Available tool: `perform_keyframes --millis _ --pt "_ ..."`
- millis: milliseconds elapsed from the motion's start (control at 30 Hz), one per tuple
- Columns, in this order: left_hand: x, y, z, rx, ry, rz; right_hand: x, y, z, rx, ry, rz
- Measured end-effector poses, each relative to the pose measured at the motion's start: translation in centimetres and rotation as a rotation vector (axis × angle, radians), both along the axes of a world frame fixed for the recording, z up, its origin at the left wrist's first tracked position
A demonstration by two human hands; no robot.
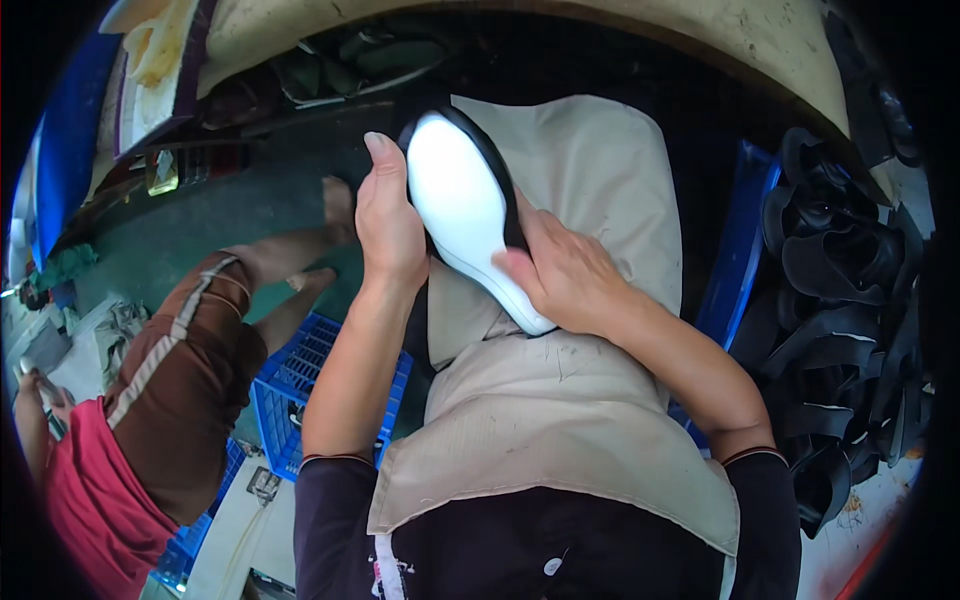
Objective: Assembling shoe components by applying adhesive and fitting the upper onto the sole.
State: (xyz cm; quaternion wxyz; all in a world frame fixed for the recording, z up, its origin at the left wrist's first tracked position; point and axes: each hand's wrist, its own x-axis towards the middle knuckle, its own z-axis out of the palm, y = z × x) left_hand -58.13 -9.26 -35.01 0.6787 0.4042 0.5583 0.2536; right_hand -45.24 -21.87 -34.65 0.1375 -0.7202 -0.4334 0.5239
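A shoe (458, 190) with a white sole and a black upper is held over my lap, sole facing up and toe pointing away. My left hand (391, 225) grips its left side near the forefoot; the thumb points up and the fingers are hidden behind the shoe. On the right, my right hand (570, 268) is closed round the heel half, its slightly blurred thumb lying on the white sole. Beneath the shoe a beige apron (600, 190) covers my lap. Most of the black upper is hidden from this side.
Black shoe uppers (845, 270) are heaped at the right beside a blue crate edge (735, 255). A blue plastic crate (290, 385) stands left of my left arm. Another person (180, 390) in a red top and brown shorts sits at the left. A beige bench edge (640, 30) curves across the top.
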Motion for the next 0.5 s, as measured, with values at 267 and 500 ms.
perform_keyframes --millis 267,500 --pt "2.5 -0.2 2.5 0.331 -0.179 -0.312 6.8 6.7 4.2 0.164 0.454 -0.333" --pt "1.5 0.3 -1.3 0.339 -0.078 -0.304 0.4 -0.3 -4.2 0.732 -0.097 -0.383"
